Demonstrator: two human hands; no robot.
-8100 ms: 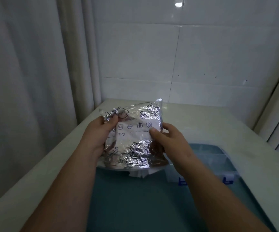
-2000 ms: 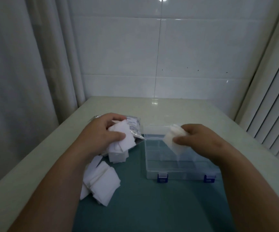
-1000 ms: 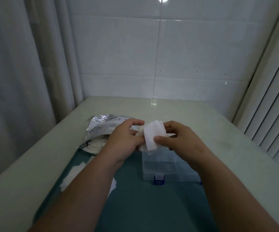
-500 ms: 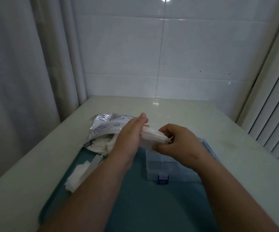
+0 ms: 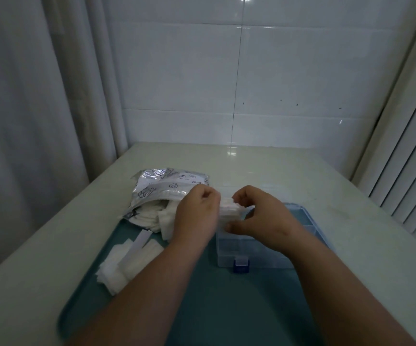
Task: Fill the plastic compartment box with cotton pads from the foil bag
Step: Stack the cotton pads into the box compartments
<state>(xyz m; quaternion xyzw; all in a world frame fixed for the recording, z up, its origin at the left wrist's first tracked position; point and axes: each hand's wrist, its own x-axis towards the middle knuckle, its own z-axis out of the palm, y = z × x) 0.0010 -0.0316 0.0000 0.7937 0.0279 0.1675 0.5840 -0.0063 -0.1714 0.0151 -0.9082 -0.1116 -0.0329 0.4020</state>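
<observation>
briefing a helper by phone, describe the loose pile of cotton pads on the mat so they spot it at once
On the table lies a teal mat; look at its left part, nearer the person than the foil bag. The loose pile of cotton pads lies flat there, unlike the pads spilling from the bag or the stack held between left hand and right hand.

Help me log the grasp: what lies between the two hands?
A small stack of cotton pads, held by left hand and right hand over the plastic box; head view shows it.
</observation>
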